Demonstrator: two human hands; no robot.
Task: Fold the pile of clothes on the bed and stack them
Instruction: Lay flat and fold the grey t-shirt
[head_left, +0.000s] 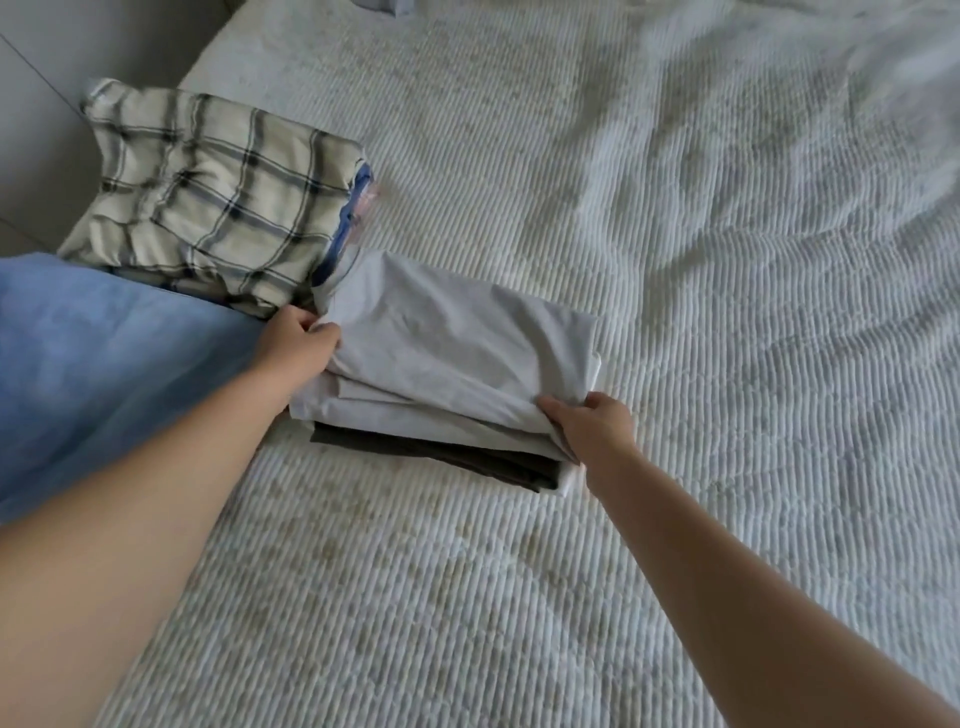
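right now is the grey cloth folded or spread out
Folded. The grey cloth shows stacked layers along its near edge and lies on a dark garment; left hand and right hand grip its sides.

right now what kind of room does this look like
Most likely a bedroom: a bed with a ribbed white cover fills the view, and folded clothes sit on it, a grey garment and a plaid stack.

Both forearms bare; a light blue garment (104, 364) worn.
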